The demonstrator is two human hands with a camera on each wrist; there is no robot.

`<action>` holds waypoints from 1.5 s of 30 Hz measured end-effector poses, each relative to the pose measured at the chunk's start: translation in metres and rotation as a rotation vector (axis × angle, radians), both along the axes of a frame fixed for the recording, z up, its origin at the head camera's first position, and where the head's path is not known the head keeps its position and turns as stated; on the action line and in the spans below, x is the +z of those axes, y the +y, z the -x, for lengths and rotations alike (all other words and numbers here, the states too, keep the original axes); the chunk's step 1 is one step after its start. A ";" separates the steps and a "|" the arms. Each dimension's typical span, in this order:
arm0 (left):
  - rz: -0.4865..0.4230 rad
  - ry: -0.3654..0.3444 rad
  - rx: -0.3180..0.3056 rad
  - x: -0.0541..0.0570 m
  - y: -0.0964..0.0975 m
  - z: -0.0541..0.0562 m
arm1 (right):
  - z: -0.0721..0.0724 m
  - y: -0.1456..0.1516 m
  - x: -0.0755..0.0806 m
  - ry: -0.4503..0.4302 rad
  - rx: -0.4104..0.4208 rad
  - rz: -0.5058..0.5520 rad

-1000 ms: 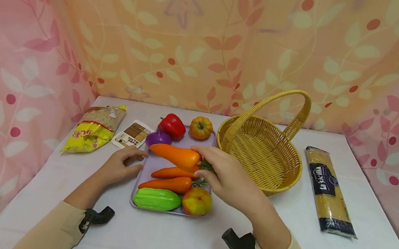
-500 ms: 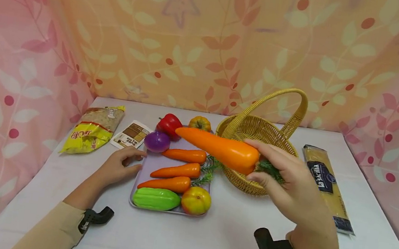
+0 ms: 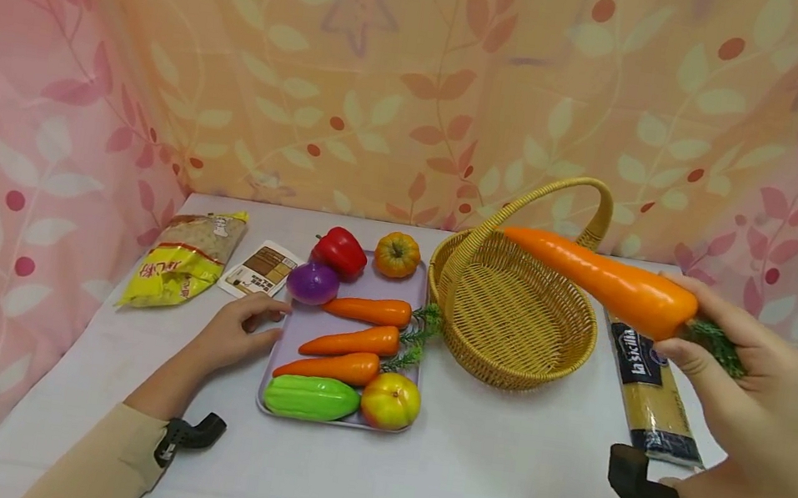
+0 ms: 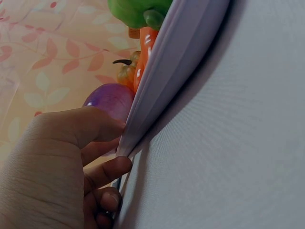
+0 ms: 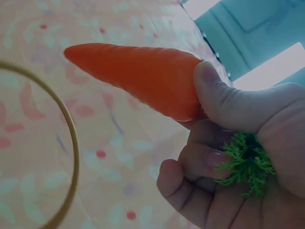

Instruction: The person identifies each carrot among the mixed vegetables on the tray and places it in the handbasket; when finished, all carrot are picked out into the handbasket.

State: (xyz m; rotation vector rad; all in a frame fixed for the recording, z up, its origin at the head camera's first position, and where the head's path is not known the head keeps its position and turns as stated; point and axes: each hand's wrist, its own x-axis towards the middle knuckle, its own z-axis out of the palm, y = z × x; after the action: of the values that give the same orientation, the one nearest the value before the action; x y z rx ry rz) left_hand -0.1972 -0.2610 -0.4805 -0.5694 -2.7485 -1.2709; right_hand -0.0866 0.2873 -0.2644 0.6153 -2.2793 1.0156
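Note:
My right hand holds a large orange carrot in the air at its leafy end, pointed tip toward the left. Thumb and fingers pinch the thick end of it in the right wrist view, and green leaves show against the palm. In the head view the tip overlaps the handle of the wicker basket. My left hand rests on the table with relaxed fingers, fingertips right at the rim of the lilac tray. Three smaller carrots lie across that tray.
On the tray are also a red pepper, purple onion, small pumpkin, green gourd-like vegetable and yellow-red fruit. A yellow bag and printed card lie left; a spaghetti pack lies right.
My right hand has lifted the large carrot off the tray and carried it right, past the basket's front to above the spaghetti pack. My left hand stays at the tray's edge.

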 end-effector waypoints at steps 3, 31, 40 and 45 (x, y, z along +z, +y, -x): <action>0.001 -0.002 0.000 0.001 0.000 0.000 | 0.004 0.017 -0.005 -0.053 -0.084 0.007; 0.012 -0.014 0.016 -0.001 -0.001 0.000 | 0.135 -0.008 -0.093 -0.661 -0.254 -0.339; 0.002 -0.002 0.005 -0.002 0.000 0.000 | 0.145 -0.029 -0.115 -0.633 -0.270 -0.423; 0.009 0.008 0.004 -0.001 -0.001 0.001 | 0.146 -0.036 -0.123 -0.583 -0.262 -0.517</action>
State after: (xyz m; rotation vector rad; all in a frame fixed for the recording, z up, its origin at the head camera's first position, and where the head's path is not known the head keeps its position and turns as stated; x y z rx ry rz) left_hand -0.1982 -0.2615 -0.4813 -0.5683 -2.7482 -1.2534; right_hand -0.2331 0.2510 -0.3876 0.2050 -3.0776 0.5094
